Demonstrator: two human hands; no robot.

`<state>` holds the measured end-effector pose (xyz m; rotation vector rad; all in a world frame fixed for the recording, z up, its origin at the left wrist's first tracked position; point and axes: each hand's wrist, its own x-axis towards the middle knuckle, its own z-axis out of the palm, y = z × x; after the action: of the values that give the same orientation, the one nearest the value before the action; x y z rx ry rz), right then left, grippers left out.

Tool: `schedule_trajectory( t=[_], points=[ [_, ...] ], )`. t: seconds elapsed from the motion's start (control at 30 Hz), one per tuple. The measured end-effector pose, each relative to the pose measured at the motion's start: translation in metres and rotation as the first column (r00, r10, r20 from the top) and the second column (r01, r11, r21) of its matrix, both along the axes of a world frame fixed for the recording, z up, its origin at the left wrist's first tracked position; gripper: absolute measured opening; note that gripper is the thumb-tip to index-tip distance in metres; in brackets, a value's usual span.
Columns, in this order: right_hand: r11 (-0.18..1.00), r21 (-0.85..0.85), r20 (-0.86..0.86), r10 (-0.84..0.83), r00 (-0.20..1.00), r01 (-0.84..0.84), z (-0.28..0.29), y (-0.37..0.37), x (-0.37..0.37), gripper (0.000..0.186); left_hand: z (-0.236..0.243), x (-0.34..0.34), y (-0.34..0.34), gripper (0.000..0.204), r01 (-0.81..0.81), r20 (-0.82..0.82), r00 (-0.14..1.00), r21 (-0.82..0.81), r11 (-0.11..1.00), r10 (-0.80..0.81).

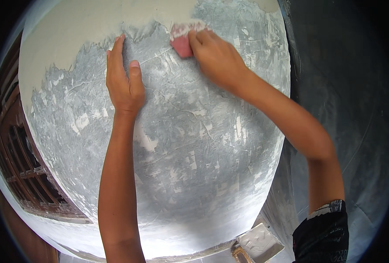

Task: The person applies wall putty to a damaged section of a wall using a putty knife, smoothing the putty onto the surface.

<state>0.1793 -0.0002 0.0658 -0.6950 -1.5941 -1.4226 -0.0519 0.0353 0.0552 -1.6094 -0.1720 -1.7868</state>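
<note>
Scraper, probably light, bendy and best held by its clean side, lies on the wall at the cream plaster's ragged edge, pinched in the right hand's curled fingers, while the left hand is outstretched and empty.

Wall — rough, matt, plaster-like

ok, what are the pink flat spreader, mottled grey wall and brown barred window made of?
Pink flat spreader: probably matte plastic or rubber; even colour, pale paste smeared along its top.
Mottled grey wall: likely dull plaster or cement; streaks and pale patches.
Brown barred window: perhaps wood; reddish-brown tone, finish unclear.
</note>
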Motion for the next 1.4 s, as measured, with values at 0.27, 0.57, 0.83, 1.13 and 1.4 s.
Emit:
schedule_trajectory(
  t=[0.27,0.57,0.83,1.13,1.4],
  points=[
    [0.979,0.109,-0.088,0.180,0.980,-0.170,0.078,-0.019,0.010,0.013,0.003,0.011,-0.003,0.058,-0.045,-0.044,0.998,0.009,0.999,0.046],
    [0.972,0.035,0.123,0.227,0.966,-0.232,-0.023,-0.026,-0.023,0.017,-0.001,-0.006,0.000,0.058,-0.050,-0.043,0.998,-0.001,0.999,0.050],
    [0.995,0.096,-0.080,-0.001,0.997,0.009,0.107,-0.002,0.039,0.012,0.005,0.013,0.000,0.058,-0.017,-0.050,0.999,-0.002,1.000,0.017],
    [0.991,0.006,0.025,0.133,0.991,-0.134,0.017,-0.028,-0.001,0.024,-0.001,-0.002,0.000,0.058,-0.070,-0.062,0.996,-0.005,0.998,0.070],
    [0.997,0.016,-0.077,-0.078,0.994,0.079,0.046,-0.003,0.032,0.023,0.002,0.005,0.003,0.059,-0.053,-0.050,0.997,-0.007,0.999,0.053]
  ],
)
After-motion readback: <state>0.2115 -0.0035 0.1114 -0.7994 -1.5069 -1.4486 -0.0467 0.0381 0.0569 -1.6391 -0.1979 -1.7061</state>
